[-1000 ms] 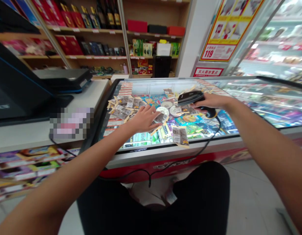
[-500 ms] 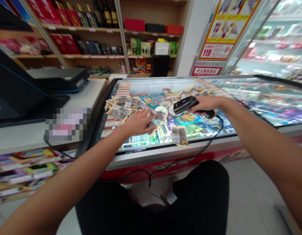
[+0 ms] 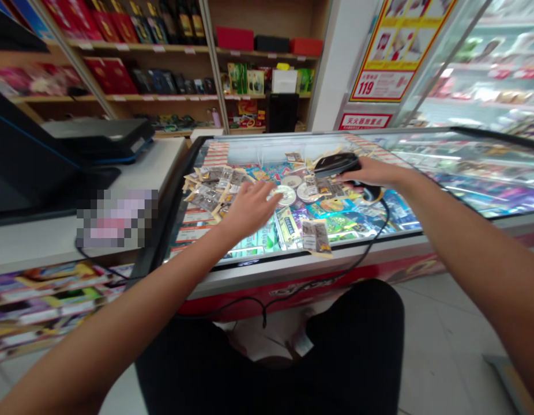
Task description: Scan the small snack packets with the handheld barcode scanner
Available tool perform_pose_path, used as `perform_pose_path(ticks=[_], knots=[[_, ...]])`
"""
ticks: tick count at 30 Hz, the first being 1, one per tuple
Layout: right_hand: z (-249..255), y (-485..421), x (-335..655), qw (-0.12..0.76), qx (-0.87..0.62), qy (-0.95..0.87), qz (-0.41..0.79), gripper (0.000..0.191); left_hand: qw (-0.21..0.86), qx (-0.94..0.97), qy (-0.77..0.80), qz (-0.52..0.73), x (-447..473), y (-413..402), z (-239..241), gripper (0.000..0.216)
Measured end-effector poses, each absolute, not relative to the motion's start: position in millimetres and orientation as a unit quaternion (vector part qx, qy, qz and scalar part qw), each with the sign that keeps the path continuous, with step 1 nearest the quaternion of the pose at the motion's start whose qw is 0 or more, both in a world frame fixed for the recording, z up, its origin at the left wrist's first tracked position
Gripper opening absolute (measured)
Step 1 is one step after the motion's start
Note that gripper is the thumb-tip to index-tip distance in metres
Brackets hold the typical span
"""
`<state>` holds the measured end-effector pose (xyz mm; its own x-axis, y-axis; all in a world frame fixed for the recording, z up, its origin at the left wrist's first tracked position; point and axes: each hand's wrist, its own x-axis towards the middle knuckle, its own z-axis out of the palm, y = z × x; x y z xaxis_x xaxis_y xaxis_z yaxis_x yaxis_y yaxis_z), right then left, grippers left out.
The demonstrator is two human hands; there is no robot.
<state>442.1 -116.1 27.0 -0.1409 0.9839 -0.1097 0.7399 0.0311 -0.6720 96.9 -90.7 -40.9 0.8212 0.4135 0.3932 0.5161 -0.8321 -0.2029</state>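
My right hand (image 3: 366, 173) is wrapped round a black barcode scanner (image 3: 336, 164), held above the glass top of a chest freezer (image 3: 254, 264). Just below the scanner, small clear snack packets (image 3: 325, 185) with brown contents lie on the glass. Fingers spread and empty, my left hand (image 3: 256, 202) hovers over the glass, between those packets and a heaped pile of similar packets (image 3: 209, 190) on the left. Another single packet (image 3: 316, 236) lies at the freezer's front edge. Part of the left pile is hidden behind my left hand.
The scanner's black cable (image 3: 366, 253) loops down in front of the freezer. To the left stands a counter (image 3: 163, 167) with a dark monitor (image 3: 25, 155) and a flat black device (image 3: 102, 138). Shelves (image 3: 163, 49) with bottles and boxes line the back.
The packets beneath my left hand are no longer there; packets now show under the scanner. My left hand has lifted off the glass, and the scanner has moved up and slightly right.
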Motion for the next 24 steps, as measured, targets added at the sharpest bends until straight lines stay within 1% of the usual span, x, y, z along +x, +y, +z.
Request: perform_pose_path(ticks=[1,3,4,6,9,13,16,19,24], knots=[[27.1,-117.2,442.7,0.199,-0.631,-0.69,0.294,0.042,0.123,-0.966,-0.175,-0.147,102.8,-103.8,-40.2,0.039],[27.1,-119.7,443.6,0.196,-0.636,-0.694,0.274,0.043,0.061,-0.992,-0.035,-0.1,113.4,-129.3,-40.8,0.051],[26.9,-121.1,444.0,0.192,-0.634,-0.698,0.272,0.043,0.045,-0.995,0.0,-0.091,116.9,-139.3,-41.6,0.055],[25.9,-123.6,445.3,0.177,-0.616,-0.711,0.288,0.043,0.038,-0.995,0.021,-0.088,118.7,-149.0,-42.7,0.061],[22.8,-126.1,447.3,0.151,-0.576,-0.734,0.327,0.043,0.047,-0.996,-0.018,-0.077,106.5,-136.5,-41.8,0.062],[19.7,-126.9,446.1,0.13,-0.552,-0.747,0.347,0.043,0.043,-0.992,-0.089,-0.074,74.3,-99.2,-40.4,0.046],[19.0,-126.0,440.7,0.114,-0.547,-0.753,0.346,0.04,0.008,-0.989,-0.117,-0.087,54.8,-82.2,-42.7,0.04],[16.9,-122.5,433.2,0.115,-0.537,-0.764,0.337,0.036,-0.021,-0.987,-0.126,-0.096,46.8,-78.9,-46.9,0.034],[10.5,-112.9,422.7,0.091,-0.521,-0.776,0.343,0.036,-0.014,-0.984,-0.136,-0.115,46.9,-83.3,-53.1,0.037]])
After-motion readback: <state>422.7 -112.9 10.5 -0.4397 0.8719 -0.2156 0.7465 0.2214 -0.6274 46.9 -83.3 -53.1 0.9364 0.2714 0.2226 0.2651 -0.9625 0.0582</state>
